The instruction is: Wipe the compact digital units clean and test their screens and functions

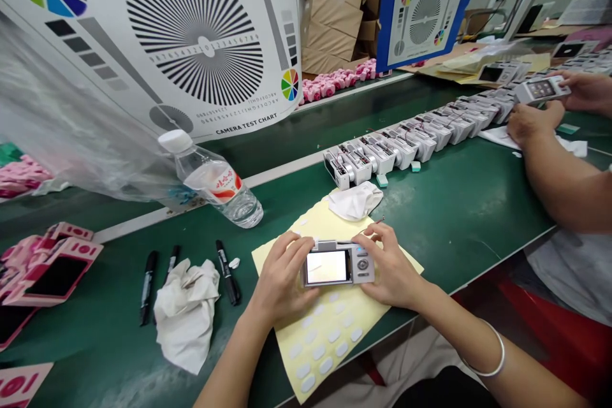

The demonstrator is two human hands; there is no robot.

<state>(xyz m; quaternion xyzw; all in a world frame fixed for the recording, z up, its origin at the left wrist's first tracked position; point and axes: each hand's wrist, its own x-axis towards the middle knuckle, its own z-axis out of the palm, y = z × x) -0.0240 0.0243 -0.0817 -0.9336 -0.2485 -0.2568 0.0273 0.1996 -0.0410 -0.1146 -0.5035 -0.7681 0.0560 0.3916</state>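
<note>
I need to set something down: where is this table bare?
The green table is bare between bottle, yellow sheet and camera row; a wider patch runs from that sheet to the other person's arm. Crowded left: pink cameras, cloth, markers.

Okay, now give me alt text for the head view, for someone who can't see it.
Two bare hands, left and right, hold a small silver camera with its screen lit, above a yellow sticker sheet. A row of open camera bodies stretches right, toward a co-worker's hands; a water bottle stands tilted left.
</note>
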